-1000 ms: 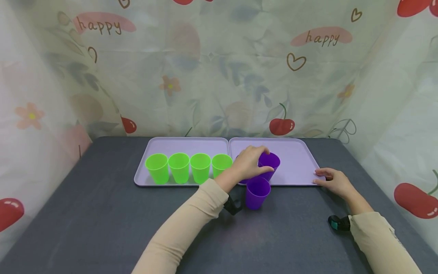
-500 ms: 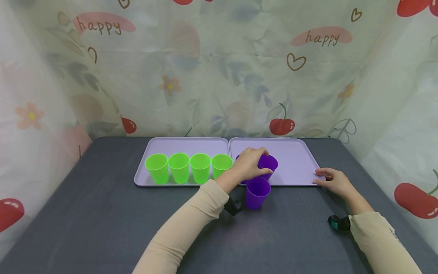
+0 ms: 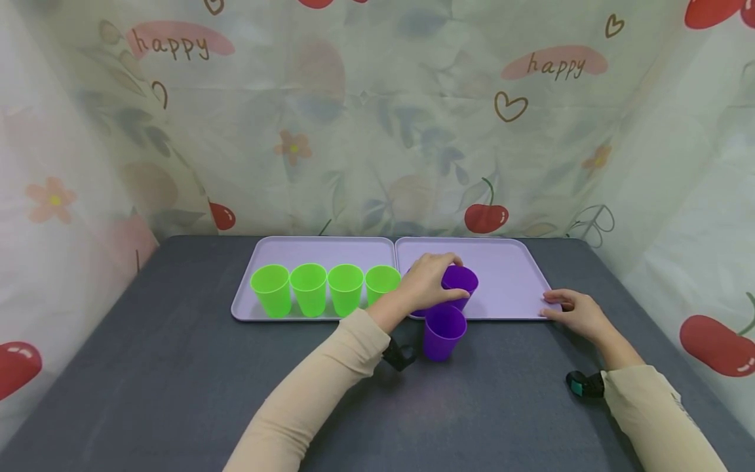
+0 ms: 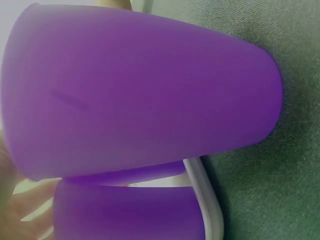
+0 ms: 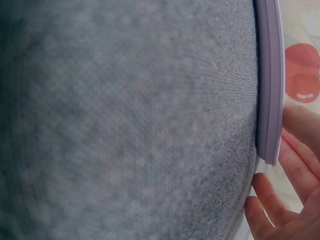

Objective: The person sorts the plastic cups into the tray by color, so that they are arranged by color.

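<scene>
My left hand (image 3: 427, 282) reaches over the right lilac tray (image 3: 510, 275) and holds a purple cup (image 3: 463, 280) near its rim, thumb in front and fingers behind. Another purple cup (image 3: 419, 313) is mostly hidden beneath that hand. A third purple cup (image 3: 444, 335) stands upright on the table just in front of the tray; this purple cup (image 4: 140, 95) fills much of the left wrist view. At the tray's front right corner, my right hand (image 3: 577, 313) grips the edge. The right wrist view has its fingers (image 5: 300, 172) around the tray rim (image 5: 270, 85).
Several green cups (image 3: 309, 288) stand in a row along the front of the left lilac tray (image 3: 330, 246). Both trays lie side by side at the back of the dark table (image 3: 177, 367). A printed curtain (image 3: 366, 131) hangs behind and at the sides.
My left hand has shifted the held purple cup slightly left, towards the cup under the hand. The right hand and the front purple cup have stayed still.
</scene>
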Tool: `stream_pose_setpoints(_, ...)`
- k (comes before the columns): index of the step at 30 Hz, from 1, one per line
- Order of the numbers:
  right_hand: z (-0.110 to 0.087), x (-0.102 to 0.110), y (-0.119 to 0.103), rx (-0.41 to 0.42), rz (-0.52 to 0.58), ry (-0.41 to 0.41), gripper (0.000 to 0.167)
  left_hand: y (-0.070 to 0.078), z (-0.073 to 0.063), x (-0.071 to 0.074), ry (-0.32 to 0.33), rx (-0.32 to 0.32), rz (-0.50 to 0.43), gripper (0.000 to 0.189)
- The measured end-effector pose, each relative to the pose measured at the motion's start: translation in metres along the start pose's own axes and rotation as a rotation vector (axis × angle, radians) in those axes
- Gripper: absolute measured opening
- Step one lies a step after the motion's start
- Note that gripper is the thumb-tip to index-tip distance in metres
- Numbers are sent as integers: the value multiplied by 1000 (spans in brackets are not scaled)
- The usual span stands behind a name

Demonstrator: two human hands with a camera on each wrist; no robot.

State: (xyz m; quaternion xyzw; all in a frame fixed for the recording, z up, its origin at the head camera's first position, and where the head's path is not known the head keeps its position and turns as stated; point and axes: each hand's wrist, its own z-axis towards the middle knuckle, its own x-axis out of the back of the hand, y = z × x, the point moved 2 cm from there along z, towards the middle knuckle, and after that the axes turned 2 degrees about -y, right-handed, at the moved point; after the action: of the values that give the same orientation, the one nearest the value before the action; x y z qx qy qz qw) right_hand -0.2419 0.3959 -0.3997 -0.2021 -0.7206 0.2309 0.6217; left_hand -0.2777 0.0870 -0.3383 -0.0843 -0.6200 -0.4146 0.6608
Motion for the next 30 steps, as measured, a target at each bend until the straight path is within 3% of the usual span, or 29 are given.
stream_pose_setpoints(5, 0, 0, 0, -8, 1, -5, 53, 0, -5, 8, 28, -76, -71, 48)
stream_pose_setpoints(13, 1, 0, 1, -23, -9, 0, 55, -4, -20, 17, 45, -132, -195, 45)
stream_pose_setpoints(21, 2, 0, 1, -26, -9, 1, 55, -8, -39, 22, 59, -154, -271, 43)
stream_pose_setpoints(30, 2, 0, 1, -21, -14, 11, 54, -6, -63, 23, 53, -161, -285, 43)
